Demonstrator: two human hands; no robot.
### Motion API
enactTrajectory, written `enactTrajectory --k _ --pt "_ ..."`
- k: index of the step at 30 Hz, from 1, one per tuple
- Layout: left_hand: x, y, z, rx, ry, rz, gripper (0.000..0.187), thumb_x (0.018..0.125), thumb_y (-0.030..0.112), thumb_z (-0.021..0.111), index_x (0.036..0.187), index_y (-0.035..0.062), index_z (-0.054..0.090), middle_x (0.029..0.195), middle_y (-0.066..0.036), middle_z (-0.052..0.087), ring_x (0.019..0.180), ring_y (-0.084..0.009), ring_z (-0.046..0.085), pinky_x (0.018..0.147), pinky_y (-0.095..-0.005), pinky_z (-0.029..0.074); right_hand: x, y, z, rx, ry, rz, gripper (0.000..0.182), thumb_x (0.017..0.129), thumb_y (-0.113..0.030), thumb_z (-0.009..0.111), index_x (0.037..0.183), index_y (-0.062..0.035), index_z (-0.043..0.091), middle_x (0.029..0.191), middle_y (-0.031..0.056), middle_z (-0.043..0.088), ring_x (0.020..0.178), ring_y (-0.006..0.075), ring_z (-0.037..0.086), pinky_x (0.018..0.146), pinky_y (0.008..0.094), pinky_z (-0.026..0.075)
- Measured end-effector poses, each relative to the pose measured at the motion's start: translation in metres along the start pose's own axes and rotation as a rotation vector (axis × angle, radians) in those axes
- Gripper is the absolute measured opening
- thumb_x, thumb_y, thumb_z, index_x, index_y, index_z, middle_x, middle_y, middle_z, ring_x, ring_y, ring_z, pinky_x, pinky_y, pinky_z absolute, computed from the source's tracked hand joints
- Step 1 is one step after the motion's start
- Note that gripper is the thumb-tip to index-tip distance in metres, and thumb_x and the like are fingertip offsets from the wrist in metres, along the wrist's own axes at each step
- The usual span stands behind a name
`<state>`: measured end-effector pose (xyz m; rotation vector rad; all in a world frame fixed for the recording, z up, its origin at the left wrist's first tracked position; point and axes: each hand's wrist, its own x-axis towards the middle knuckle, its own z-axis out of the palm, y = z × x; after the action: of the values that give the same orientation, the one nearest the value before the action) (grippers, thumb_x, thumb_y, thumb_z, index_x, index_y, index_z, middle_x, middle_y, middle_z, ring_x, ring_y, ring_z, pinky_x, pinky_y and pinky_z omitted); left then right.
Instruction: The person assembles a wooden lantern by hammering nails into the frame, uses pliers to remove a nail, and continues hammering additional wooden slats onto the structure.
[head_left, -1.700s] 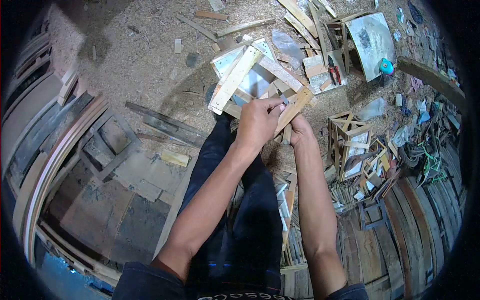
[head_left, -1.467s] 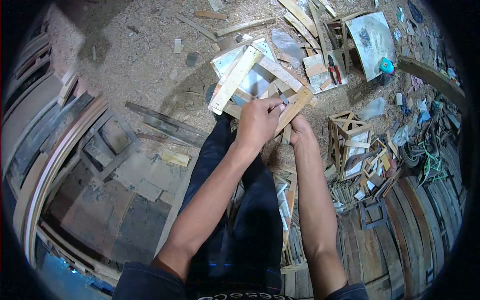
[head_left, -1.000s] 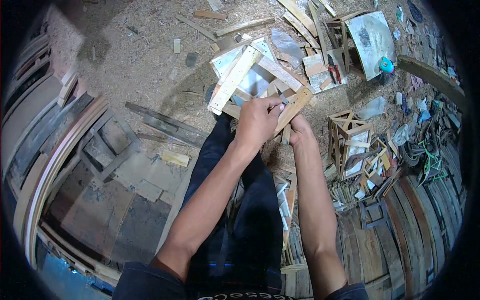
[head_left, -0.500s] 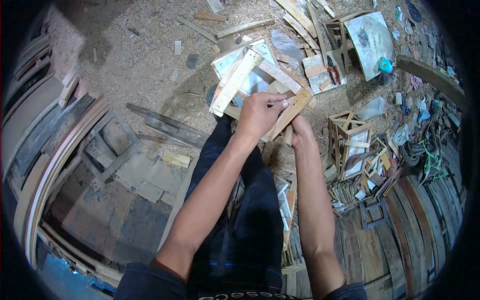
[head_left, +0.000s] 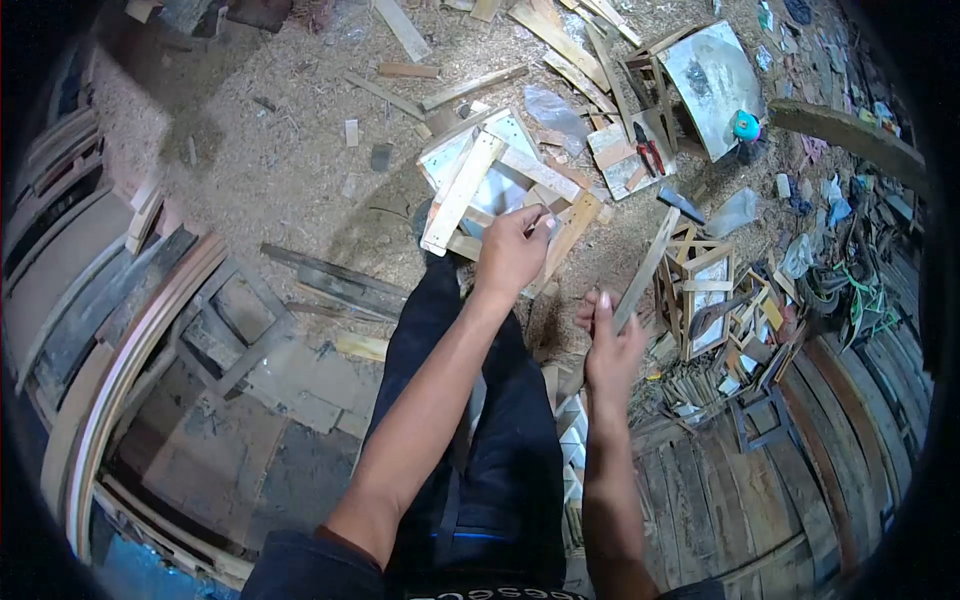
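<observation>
A wooden frame point(head_left: 465, 190) of nailed slats stands in front of me on a white-panelled wooden piece. My left hand point(head_left: 518, 240) is over its near side, fingers pinched together beside the right-hand slat point(head_left: 570, 238); what they hold, if anything, is too small to tell. To the right, apart from the frame, my right hand point(head_left: 612, 340) is slightly blurred and closed around the long wooden handle of a hammer point(head_left: 647, 262). The dark hammer head points up and away from me, and the handle's lower end reaches back towards my leg.
Red-handled pliers point(head_left: 648, 152) lie on a board beyond the frame. A teal tape measure point(head_left: 746, 126) rests on a white-topped stool point(head_left: 712, 85). Another small frame point(head_left: 705, 290) and a scrap pile are at the right. Loose slats and sawdust cover the ground.
My right hand has left the underside of the frame, moved right and towards me, and now has the hammer. My left hand has shifted slightly left, off the slat's top.
</observation>
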<state>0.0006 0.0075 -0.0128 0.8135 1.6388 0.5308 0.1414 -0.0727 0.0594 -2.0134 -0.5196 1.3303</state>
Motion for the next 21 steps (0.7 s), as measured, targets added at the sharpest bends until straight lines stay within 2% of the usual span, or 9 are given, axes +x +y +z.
enactTrajectory --k 1,4,8,10,11,15,17,18,21 --pt "0.0 0.002 0.0 0.002 -0.005 0.001 0.028 0.093 0.018 0.066 0.114 -0.0003 0.07 0.097 -0.017 0.075 0.09 -0.0152 0.071 0.079 -0.0299 0.054 -0.012 -0.004 0.003 -0.027 -0.001 -0.029 0.03 0.102 -0.017 0.057 0.118 0.0081 0.057 0.1 0.0139 0.066 0.08 0.0163 0.065 0.072 0.0303 0.057" --pt "0.001 0.008 0.0 0.208 -0.011 0.002 0.035 0.097 0.024 0.059 0.117 -0.0033 0.066 0.103 -0.025 0.07 0.098 -0.0352 0.07 0.084 -0.0369 0.053 -0.042 -0.01 0.012 0.002 0.02 -0.004 0.03 0.101 -0.015 0.057 0.119 0.0083 0.056 0.101 0.0133 0.065 0.079 0.015 0.064 0.072 0.0297 0.057" --pt "-0.002 0.006 0.001 0.146 -0.021 -0.048 0.038 0.098 0.028 0.055 0.116 -0.0034 0.066 0.103 -0.028 0.067 0.101 -0.0429 0.065 0.085 -0.0404 0.052 -0.062 -0.007 0.024 0.039 0.04 0.01 0.03 0.101 -0.015 0.058 0.119 0.0093 0.054 0.1 0.0144 0.064 0.077 0.014 0.063 0.071 0.0292 0.056" --pt "-0.001 0.005 0.004 0.113 0.077 0.096 0.035 0.096 0.025 0.057 0.111 -0.0038 0.069 0.095 -0.032 0.066 0.092 -0.0449 0.066 0.081 -0.046 0.053 -0.066 -0.012 0.031 0.059 0.044 0.053 0.029 0.101 -0.015 0.058 0.119 0.0083 0.055 0.096 0.0131 0.064 0.074 0.013 0.063 0.068 0.0282 0.055" --pt "-0.001 0.006 0.003 0.122 0.023 0.04 0.037 0.096 0.025 0.057 0.117 -0.0039 0.066 0.099 -0.03 0.067 0.096 -0.0427 0.067 0.084 -0.0428 0.053 -0.069 -0.015 0.033 0.081 0.051 0.094 0.028 0.101 -0.015 0.058 0.119 0.0072 0.055 0.091 0.0119 0.064 0.072 0.0121 0.062 0.066 0.0272 0.054" --pt "0.012 -0.009 0.001 -0.017 -0.032 0.01 0.036 0.095 0.026 0.061 0.116 -0.0032 0.068 0.101 -0.028 0.068 0.099 -0.0363 0.07 0.085 -0.0382 0.053 -0.082 -0.005 0.034 -0.1 0.065 0.212 0.025 0.101 -0.018 0.058 0.115 0.0034 0.058 0.081 0.0084 0.064 0.067 0.0127 0.06 0.061 0.0276 0.05" --pt "0.02 -0.019 0.001 -0.082 -0.113 -0.026 0.036 0.092 0.022 0.068 0.12 -0.0018 0.067 0.103 -0.015 0.075 0.089 -0.0182 0.07 0.079 -0.0299 0.052 -0.09 0.023 0.033 -0.435 0.087 0.009 0.024 0.101 -0.022 0.057 0.111 -0.0001 0.06 0.072 0.0086 0.061 0.065 0.0174 0.059 0.061 0.0323 0.048" --pt "0.024 -0.024 0.001 -0.084 -0.127 -0.025 0.036 0.092 0.022 0.068 0.12 -0.0018 0.067 0.103 -0.015 0.075 0.089 -0.0182 0.07 0.079 -0.0299 0.052 -0.095 0.03 0.035 -0.438 0.1 0.012 0.024 0.101 -0.022 0.057 0.111 -0.0001 0.06 0.072 0.0086 0.061 0.065 0.0174 0.059 0.061 0.0323 0.048" --pt "0.033 -0.026 -0.002 -0.207 -0.257 -0.206 0.037 0.09 0.02 0.072 0.12 -0.0016 0.069 0.09 -0.002 0.07 0.073 -0.0076 0.056 0.068 -0.0217 0.046 -0.108 0.03 0.052 -0.459 0.094 0.048 0.026 0.101 -0.025 0.055 0.107 -0.0003 0.062 0.076 0.016 0.061 0.067 0.0263 0.06 0.064 0.0386 0.048"
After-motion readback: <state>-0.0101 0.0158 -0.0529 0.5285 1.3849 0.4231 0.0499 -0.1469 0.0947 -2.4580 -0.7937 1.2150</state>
